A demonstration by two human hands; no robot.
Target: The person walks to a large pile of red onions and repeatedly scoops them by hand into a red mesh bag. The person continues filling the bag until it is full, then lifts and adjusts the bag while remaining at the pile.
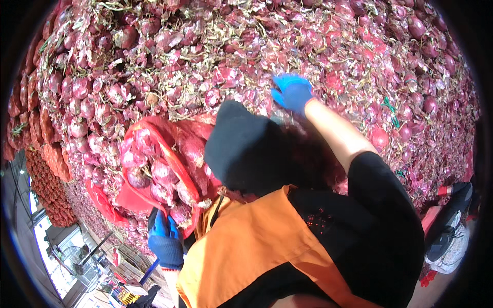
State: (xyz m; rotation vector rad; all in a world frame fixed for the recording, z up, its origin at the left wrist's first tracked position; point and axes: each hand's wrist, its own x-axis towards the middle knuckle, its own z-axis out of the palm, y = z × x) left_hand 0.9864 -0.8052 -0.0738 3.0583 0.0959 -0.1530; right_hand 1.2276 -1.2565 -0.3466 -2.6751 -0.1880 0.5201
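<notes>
In a blue glove, my left hand grips the lower rim of a red mesh bag. The bag's mouth gapes, and several red onions with papery skins fill it. My right hand, gloved in blue too, is stretched out over the loose onion skins with its fingers spread; it is slightly blurred, and no onion shows in it. Between the hands, a dark cloth-covered form hides part of the bag and of the pile. An orange apron covers the front of the body.
A broad heap of red onions and dry skins surrounds the bag. Filled red mesh sacks are stacked at far left. A caged fan and a crate stand lower left. Green ties lie at right, and shoes lower right.
</notes>
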